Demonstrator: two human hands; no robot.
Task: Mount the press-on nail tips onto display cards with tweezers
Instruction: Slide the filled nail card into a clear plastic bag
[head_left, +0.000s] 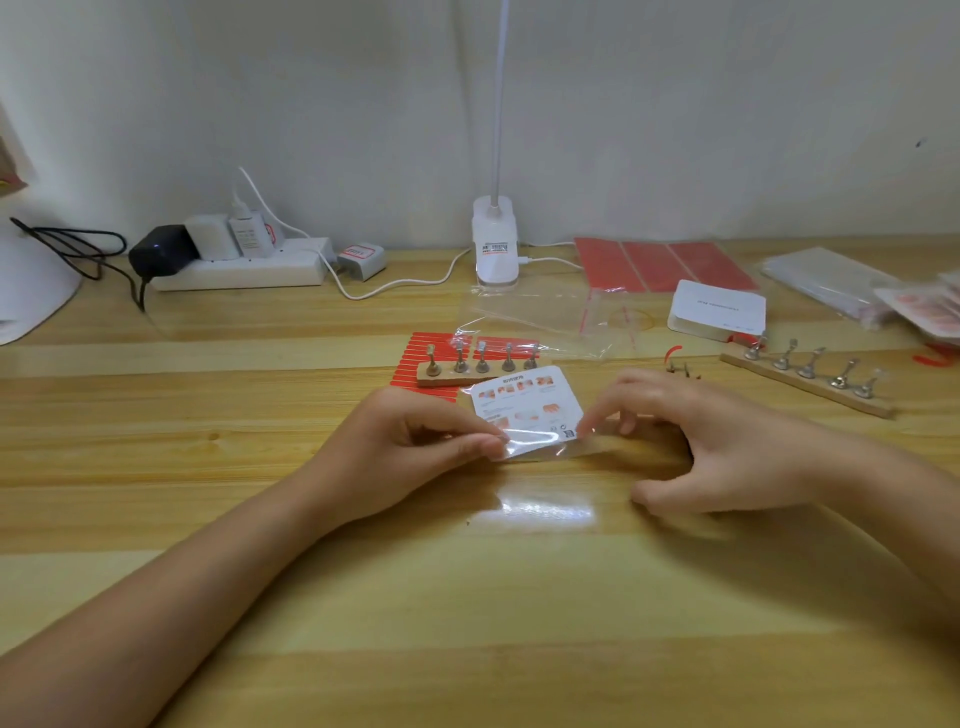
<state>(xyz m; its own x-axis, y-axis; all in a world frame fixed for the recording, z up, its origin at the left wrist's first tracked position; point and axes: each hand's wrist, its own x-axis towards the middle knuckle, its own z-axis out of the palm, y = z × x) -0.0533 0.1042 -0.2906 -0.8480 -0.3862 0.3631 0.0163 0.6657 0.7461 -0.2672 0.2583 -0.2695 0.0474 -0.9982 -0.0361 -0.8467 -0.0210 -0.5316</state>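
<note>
Print on the display card (527, 402) is too blurred to read; packets (922, 306) run off the right edge.

Both forearms are bare to the frame edge. The left hand (415, 441) and right hand (691, 447) carry no gloves, rings or watch.
</note>
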